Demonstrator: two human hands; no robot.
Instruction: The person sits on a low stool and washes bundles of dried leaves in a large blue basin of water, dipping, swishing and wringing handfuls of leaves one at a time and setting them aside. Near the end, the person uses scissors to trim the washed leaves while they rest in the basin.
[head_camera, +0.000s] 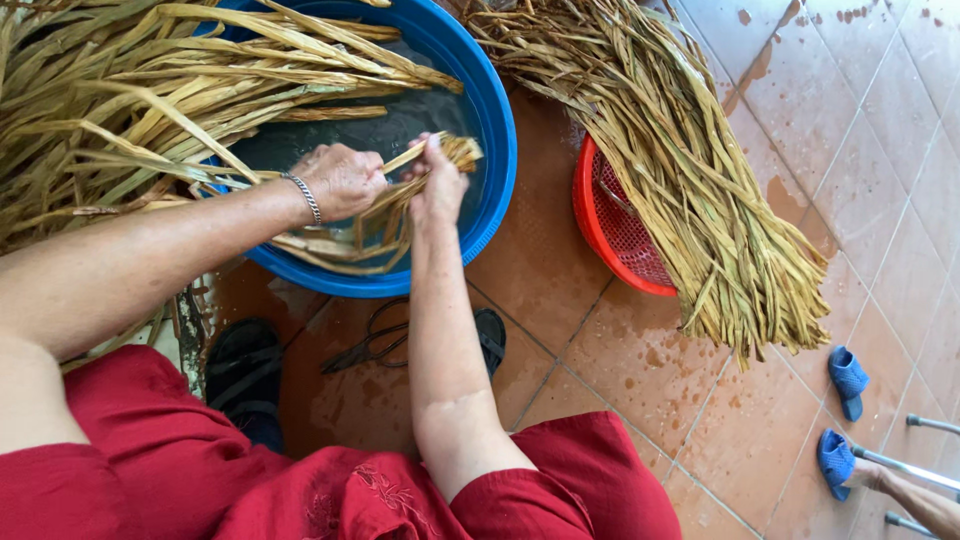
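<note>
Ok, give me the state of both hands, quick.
Left hand: closed around a bundle of dried leaf strips over the blue basin.
Right hand: closed, gripping the same bundle near its cut ends.

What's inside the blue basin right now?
The blue basin holds murky water and long dried leaf strips draped over its left rim. Both hands, left hand and right hand, grip a bundle of strips above it. The bottom is hidden.
</note>
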